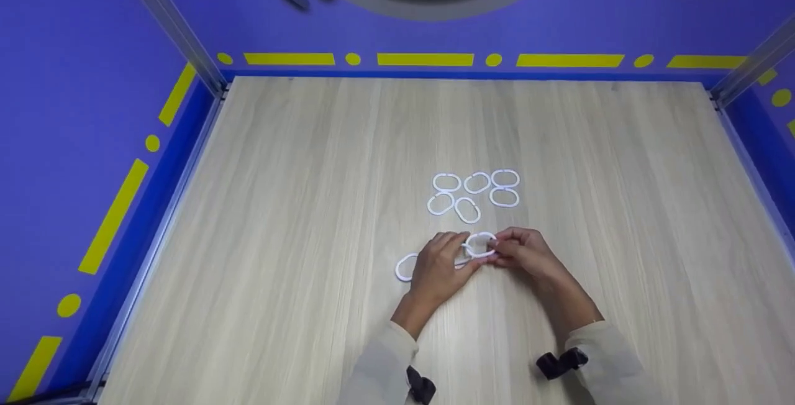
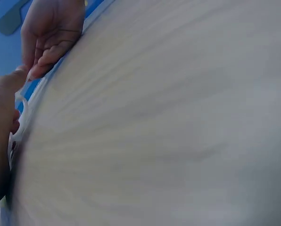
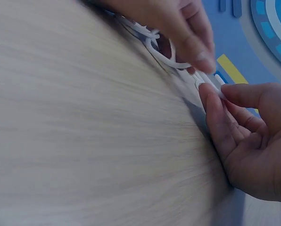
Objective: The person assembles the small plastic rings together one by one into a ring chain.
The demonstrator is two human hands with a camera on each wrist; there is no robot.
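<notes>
My right hand [image 1: 525, 251] pinches a white oval shower curtain ring [image 1: 481, 233] between thumb and fingertips, just above the table. In the right wrist view, the thumb and fingers of that hand [image 3: 253, 141] meet on the ring's edge. My left hand [image 1: 438, 266] grips at the left side of the same ring, its thumb reaching along the lower edge. Other linked rings [image 3: 166, 60] run under and behind the left palm. One end ring [image 1: 398, 268] lies out to the left of that hand. The left fingers partly hide the joins between rings.
Several loose white oval rings [image 1: 446, 174] lie grouped on the wood-grain table [image 1: 298, 206] beyond the hands. Blue-purple panels [image 1: 428, 38] with yellow marks stand behind and at both sides. Black wrist mounts [image 1: 562, 363] sit by the sleeves.
</notes>
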